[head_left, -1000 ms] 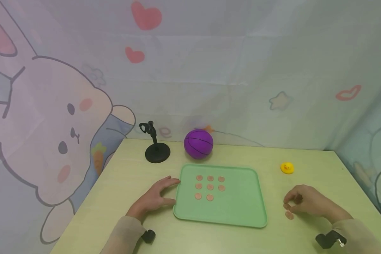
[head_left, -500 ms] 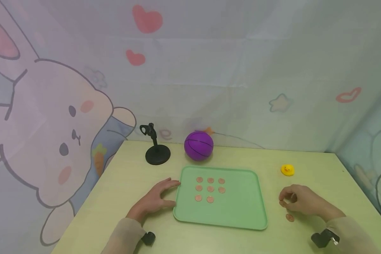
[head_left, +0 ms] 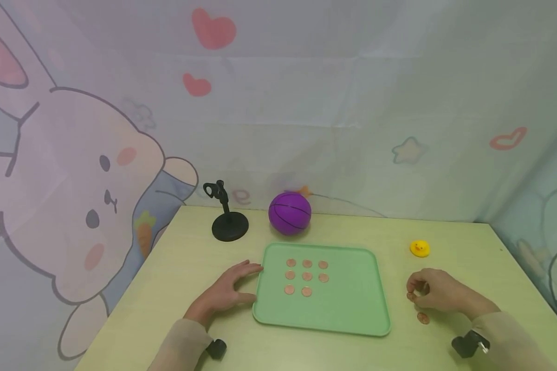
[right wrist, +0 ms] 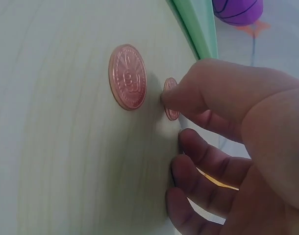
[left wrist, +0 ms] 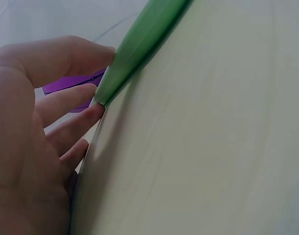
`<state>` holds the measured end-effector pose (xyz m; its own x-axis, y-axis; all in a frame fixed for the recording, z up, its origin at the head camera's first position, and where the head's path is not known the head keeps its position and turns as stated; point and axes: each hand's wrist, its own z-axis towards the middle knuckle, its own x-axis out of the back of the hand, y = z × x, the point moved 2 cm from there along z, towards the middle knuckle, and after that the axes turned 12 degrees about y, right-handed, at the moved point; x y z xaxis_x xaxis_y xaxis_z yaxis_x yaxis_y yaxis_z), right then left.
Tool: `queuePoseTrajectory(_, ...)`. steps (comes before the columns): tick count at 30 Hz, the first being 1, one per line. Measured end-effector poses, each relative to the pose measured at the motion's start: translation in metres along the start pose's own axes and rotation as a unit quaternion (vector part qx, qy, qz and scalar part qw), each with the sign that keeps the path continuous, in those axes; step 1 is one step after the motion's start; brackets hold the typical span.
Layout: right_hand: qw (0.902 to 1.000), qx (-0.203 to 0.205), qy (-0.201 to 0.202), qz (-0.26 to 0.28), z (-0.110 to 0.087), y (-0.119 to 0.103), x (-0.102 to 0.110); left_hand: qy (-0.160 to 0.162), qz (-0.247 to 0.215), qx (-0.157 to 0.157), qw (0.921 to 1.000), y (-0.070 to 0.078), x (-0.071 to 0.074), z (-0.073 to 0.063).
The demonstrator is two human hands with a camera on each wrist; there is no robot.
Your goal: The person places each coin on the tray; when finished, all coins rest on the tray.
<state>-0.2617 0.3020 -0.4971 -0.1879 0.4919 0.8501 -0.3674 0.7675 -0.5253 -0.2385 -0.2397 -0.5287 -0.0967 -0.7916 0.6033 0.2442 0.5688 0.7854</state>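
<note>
My left hand (head_left: 223, 291) rests at the left edge of a green tray (head_left: 357, 288). In the left wrist view its thumb and fingertips touch the tray's rim (left wrist: 144, 39), spread apart. On the tray's left part lie several copper coins (head_left: 307, 276) in rows: three, three, then two at the front. To the right of the tray my right hand (head_left: 438, 291) pinches a copper coin (right wrist: 170, 85) between thumb and forefinger, low over the table; the thumb covers part of it. Another copper coin (right wrist: 127, 77) lies flat on the table just in front of that hand.
A purple basketball-patterned ball (head_left: 290, 213) sits behind the tray. A black stand (head_left: 229, 225) with a round base is to its left. Beyond my right hand sits a yellow toy duck (head_left: 420, 248). A printed cloth (head_left: 334, 103) hangs behind the table.
My right hand has shifted left with the pinched coin, drawing away from the other coin on the table. The left hand and the coins on the tray have stayed in place.
</note>
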Motion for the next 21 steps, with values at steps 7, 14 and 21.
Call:
queuePoseTrajectory(7,0.9994,0.0,-0.033,0.011,0.0031,-0.0004,0.0001,-0.001,-0.004,-0.003,1.0,0.0001,0.0002,-0.0002)
queuePoseTrajectory(14,0.9988,0.026,-0.039,0.015,0.004,-0.0016,0.0017,-0.001,-0.005,-0.008,1.0,0.0005,0.0004,0.0)
queuePoseTrajectory(21,0.9994,0.024,-0.023,0.005,0.0013,-0.0016,0.0017,0.0,-0.004,-0.007,1.0,0.001,0.0007,-0.0001)
